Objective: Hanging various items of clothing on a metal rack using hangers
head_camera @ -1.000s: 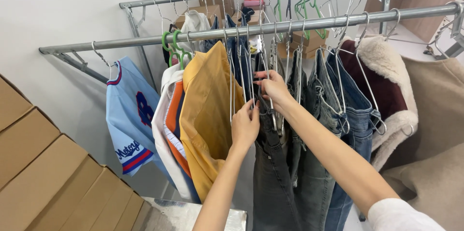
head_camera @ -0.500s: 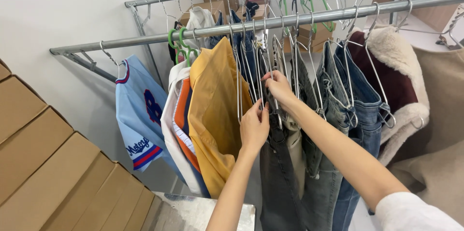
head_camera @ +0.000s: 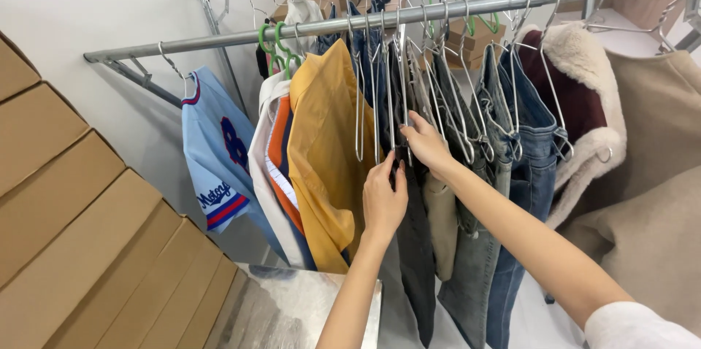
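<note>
Hands [head_camera: 385, 199] [head_camera: 427, 146] among hangers [head_camera: 380, 101] on metal rail [head_camera: 365, 19], white wall [head_camera: 109, 6] behind.

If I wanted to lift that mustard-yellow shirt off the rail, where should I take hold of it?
Probably at the neck of its wire hanger, just under the rail, coming from the front and lifting up. The yellow shirt is limp cloth, pressed between neighbouring garments; the hook opens only upward.

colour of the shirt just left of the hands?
Mustard yellow shirt, beside the left hand; head view shows it best.

Bright, even indoor light, soft shadows on the wall, sharp centre, edges perhaps slightly bowed
</note>
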